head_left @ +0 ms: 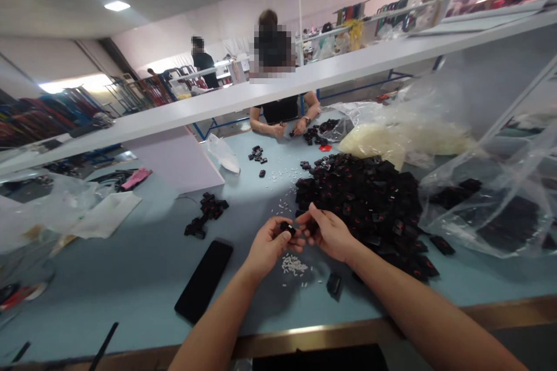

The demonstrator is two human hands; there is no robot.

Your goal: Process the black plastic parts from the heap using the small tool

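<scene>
Closed thumb-to-finger, the left hand point(270, 243) pinches a small black block point(287, 228) near loose white pegs point(292, 264); the right hand point(327, 233) curls beside it, its hold unclear; seemingly close two-handed work, calling for steady fingertips.

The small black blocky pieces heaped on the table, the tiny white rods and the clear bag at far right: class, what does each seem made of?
Small black blocky pieces: probably plastic, mostly dull with glints; crisp edges.
Tiny white rods: perhaps plastic, being evenly white; finish too small to judge.
Clear bag: thin plastic film, shiny; see-through, creased, with glare.
</scene>
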